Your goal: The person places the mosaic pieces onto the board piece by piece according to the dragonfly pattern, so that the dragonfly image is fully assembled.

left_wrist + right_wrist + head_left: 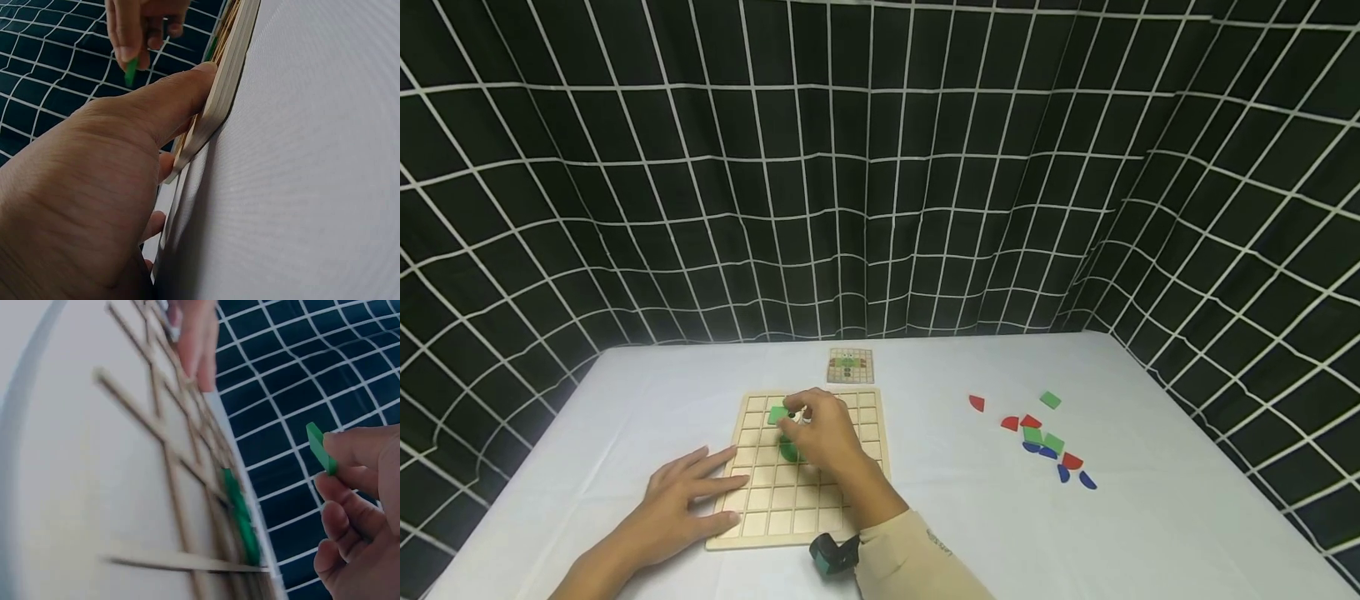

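My right hand [823, 429] pinches a thin green square tile [777, 414] between thumb and fingertips. In the right wrist view the tile [320, 449] is held up above the wooden grid board [782, 500]. Under that hand, darker green pieces [788, 451] lie in the board's squares, and small black-and-white pieces show partly behind the fingers. My left hand [681, 496] rests at the board's left edge with its fingers spread. The left wrist view shows its thumb [169, 103] against the board's rim [219, 94].
Beyond the board lies a small picture card [850, 367] showing a coloured pattern on a grid. To the right, loose red quarter-rounds [976, 403], green squares [1050, 400] and blue curved pieces [1087, 481] are scattered on the white cloth. A black grid curtain hangs around the table.
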A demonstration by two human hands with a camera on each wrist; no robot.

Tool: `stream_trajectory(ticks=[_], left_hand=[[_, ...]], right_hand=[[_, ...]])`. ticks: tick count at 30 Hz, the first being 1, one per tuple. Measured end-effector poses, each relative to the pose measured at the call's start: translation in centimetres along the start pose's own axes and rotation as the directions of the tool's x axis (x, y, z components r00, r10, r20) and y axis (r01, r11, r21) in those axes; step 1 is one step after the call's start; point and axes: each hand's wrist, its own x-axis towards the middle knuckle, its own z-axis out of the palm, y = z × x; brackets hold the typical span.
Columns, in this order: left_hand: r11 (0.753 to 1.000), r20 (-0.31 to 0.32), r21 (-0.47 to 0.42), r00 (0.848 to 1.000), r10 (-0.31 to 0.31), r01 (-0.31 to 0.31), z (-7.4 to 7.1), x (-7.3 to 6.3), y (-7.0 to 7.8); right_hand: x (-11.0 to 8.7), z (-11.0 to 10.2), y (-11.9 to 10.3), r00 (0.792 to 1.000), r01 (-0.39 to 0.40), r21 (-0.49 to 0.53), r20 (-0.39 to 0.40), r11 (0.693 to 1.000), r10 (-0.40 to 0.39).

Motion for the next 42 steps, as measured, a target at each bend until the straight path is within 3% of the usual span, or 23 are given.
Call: stream_trajectory(ticks=[9,17,22,30,42], left_hand=[[1.0,0.004,-0.002,1.0,-0.004,0.004,-0.1,0.1,0.3],[1.0,-0.012,-0.003,1.0,0.002,-0.002,0.0,0.0,-0.1],[1.0,-0.012,-0.012,1.0,0.005,-0.005,0.2,0.0,-0.1],[1.0,-0.012,-0.003,1.0,0.004,-0.004,-0.1,0.0,-0.1],[1.0,-0.013,-0.017,1.0,0.004,-0.005,0.0,0.0,-0.1]], right_hand=[[0.0,1.5,1.3,0.999,-0.027,-0.102,0.02,0.994,0.029],[0.3,2.2,0.7,1.0,0.02,-0.193,0.015,0.981,-0.018],[0.5,2.4,0.4,0.999,-0.002,-0.243,0.037,0.97,0.011],[0.9,2.6,0.3,0.995,0.005,-0.269,0.099,0.963,0.022],[1.0,3.2,0.7,0.994,0.02,-0.34,0.107,0.94,0.018]])
